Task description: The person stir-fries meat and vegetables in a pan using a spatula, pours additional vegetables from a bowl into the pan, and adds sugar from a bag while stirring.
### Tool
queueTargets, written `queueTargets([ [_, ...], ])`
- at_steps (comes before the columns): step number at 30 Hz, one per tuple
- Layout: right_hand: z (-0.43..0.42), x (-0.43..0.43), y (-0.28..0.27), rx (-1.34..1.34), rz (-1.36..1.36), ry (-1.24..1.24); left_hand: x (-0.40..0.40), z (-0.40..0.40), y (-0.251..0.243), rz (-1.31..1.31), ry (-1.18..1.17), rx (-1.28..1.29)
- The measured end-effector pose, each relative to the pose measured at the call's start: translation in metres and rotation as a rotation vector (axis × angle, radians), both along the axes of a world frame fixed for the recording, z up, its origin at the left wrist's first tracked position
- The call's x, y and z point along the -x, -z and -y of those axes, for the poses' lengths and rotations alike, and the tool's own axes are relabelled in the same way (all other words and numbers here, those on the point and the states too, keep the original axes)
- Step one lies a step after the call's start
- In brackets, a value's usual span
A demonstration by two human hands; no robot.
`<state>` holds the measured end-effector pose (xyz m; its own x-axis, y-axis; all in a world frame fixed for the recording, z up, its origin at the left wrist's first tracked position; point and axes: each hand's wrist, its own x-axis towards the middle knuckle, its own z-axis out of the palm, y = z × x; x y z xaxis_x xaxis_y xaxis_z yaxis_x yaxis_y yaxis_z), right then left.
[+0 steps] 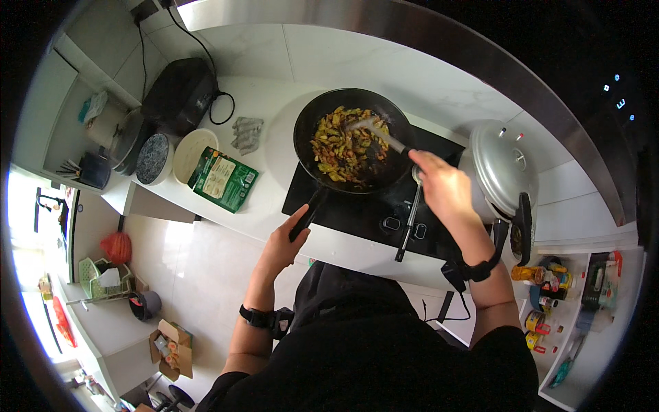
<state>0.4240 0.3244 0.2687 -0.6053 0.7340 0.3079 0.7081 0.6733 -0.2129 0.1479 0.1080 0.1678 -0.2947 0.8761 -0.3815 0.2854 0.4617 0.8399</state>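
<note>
My left hand [284, 241] grips the black handle [308, 215] of a dark frying pan [353, 186], which rests on the black cooktop [437, 216]. Chopped green and brown food [334, 147] covers much of the pan's bottom. In my right hand [444, 183] is a spatula [387, 138] with a grey shaft; its head lies in the food, blurred. A metal ladle [409, 221] with a black handle end lies across the cooktop, just below my right hand. Both wrists wear black straps.
Right of the cooktop stands a silver pressure cooker [502, 165], its black handles jutting forward. A green food packet [224, 179], a cream bowl [193, 154] and a crumpled grey cloth or wrapper [247, 135] lie left. A range hood [412, 31] overhangs the back. An open drawer [571, 329] holds bottles.
</note>
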Motion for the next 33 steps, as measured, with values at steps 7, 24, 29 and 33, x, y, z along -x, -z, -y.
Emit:
queueTargets([
  [7, 0.012, -0.03, -0.023, 0.115, 0.145, -0.012, 0.001, 0.001, -0.001, 0.015, -0.002, -0.013],
  [24, 0.037, -0.039, -0.041, 0.085, 0.231, 0.005, 0.001, -0.002, -0.003, -0.01, 0.008, -0.001],
  [29, 0.02, -0.03, -0.016, 0.065, 0.034, 0.001, 0.002, -0.001, -0.006, -0.012, 0.011, 0.052],
  [33, 0.022, -0.027, 0.004, -0.014, -0.05, 0.024, 0.0, -0.002, -0.011, -0.016, 0.012, 0.015],
])
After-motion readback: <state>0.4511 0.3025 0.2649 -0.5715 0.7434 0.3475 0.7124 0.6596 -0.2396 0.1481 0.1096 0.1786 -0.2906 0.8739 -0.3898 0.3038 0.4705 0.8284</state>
